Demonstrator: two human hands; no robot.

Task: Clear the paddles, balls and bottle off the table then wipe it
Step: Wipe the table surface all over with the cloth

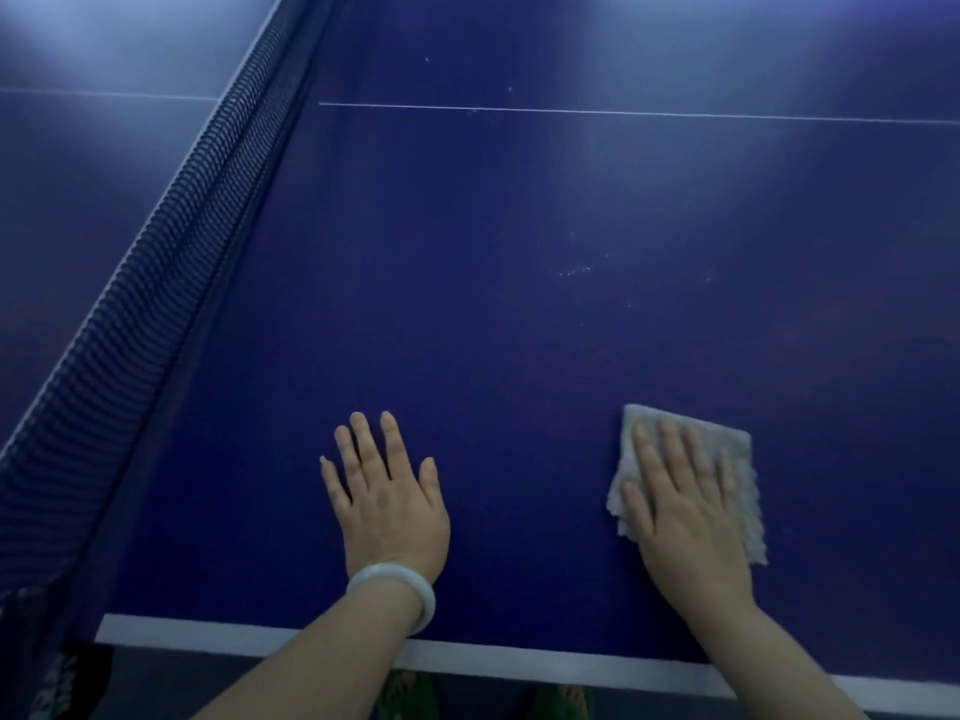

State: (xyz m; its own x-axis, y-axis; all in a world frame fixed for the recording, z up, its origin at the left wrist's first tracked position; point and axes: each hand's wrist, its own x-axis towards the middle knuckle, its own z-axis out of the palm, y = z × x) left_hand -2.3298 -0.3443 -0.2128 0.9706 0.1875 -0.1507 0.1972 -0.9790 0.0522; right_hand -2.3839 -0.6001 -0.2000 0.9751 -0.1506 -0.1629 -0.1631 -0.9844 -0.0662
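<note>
Right grip: the right hand (685,506) lies flat on a pale grey cloth (727,459), fingers straight and slightly spread, pressing it onto the table (519,330) — nothing curled round it.
Left grip: the left hand (387,504) rests palm-down on the bare blue surface, fingers spread and holding nothing; a pale bangle (400,589) circles the wrist.
Cloth: roughly square with a frayed right edge, lying near the table's near edge, to the right of the left hand and well apart from it.
Surface: dark blue and matte, with soft patches of light reflected at the far side; a scatter of small white specks (576,270) sits beyond the cloth (a few more lie farther off, near the thin white centre line (623,112)).
Net: the dark mesh net (171,241) runs diagonally along the left, from the near-left corner toward the top.
Edges: a white border stripe (208,634) marks the near edge, crossed by both forearms.
Open room: broad bare blue stretches ahead of both hands and to the right — the net bounds it on the left.
Below the edge: grey floor (234,688), dim, with what seem to be feet (571,701).
</note>
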